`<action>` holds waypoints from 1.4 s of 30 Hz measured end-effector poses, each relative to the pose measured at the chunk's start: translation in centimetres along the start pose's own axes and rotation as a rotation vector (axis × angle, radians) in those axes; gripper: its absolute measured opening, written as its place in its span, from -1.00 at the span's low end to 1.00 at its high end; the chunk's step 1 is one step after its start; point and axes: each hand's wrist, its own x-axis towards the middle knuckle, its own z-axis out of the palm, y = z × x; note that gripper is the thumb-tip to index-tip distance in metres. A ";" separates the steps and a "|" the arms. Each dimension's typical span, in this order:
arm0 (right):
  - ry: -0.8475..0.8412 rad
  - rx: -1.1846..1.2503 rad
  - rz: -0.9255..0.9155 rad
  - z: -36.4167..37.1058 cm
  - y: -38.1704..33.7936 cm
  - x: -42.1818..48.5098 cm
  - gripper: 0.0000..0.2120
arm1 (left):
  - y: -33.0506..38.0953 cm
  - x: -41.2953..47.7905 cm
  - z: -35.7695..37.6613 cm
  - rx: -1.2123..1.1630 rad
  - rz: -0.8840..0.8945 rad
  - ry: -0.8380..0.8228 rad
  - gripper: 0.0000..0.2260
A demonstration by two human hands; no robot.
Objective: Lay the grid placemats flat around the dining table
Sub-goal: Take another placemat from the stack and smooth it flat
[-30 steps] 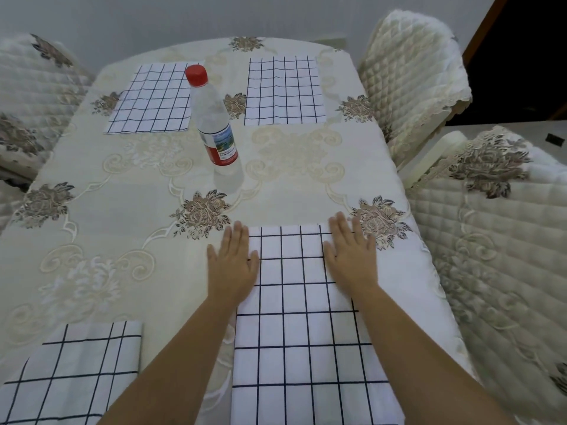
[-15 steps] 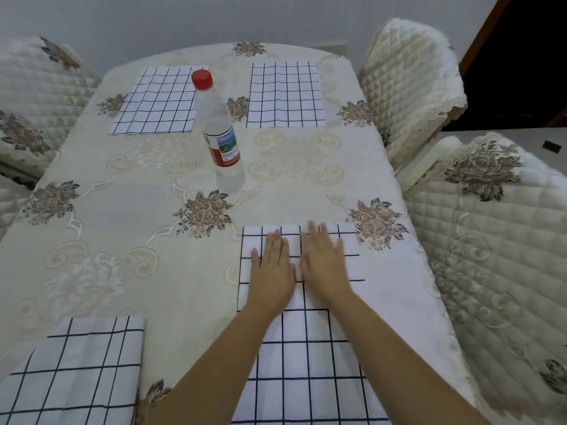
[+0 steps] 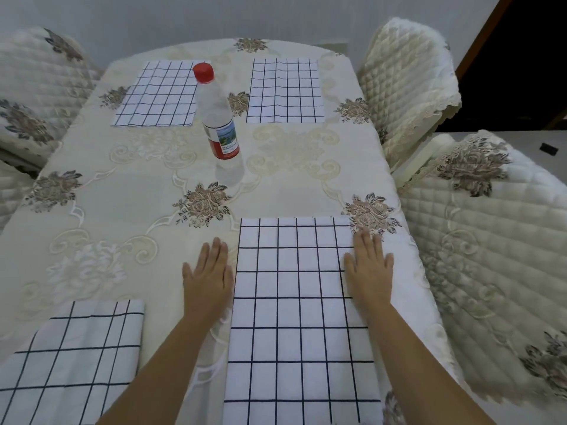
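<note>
A white placemat with a dark grid (image 3: 294,302) lies flat at the near right of the dining table (image 3: 122,191). My left hand (image 3: 208,271) rests palm down on the tablecloth just off the mat's left edge. My right hand (image 3: 368,265) lies flat on the mat's right edge, fingers together. Another grid placemat (image 3: 73,357) sits at the near left, slightly wrinkled. Two more lie flat at the far end, one on the left (image 3: 156,93) and one on the right (image 3: 285,90).
A clear plastic bottle with a red cap and red label (image 3: 217,115) stands upright mid-table between the far mats. Quilted, floral-covered chairs flank the table on the right (image 3: 408,78), (image 3: 491,234) and on the left (image 3: 33,87). A dark doorway is at the upper right.
Both hands slid apart from the middle of the near right mat out to its left and right edges. The view tilted slightly down.
</note>
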 end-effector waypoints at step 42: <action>0.068 -0.157 -0.098 1.4 -2.1 -4.0 -0.45 | 5.6 2.2 -2.7 -0.786 -0.606 -0.135 -0.78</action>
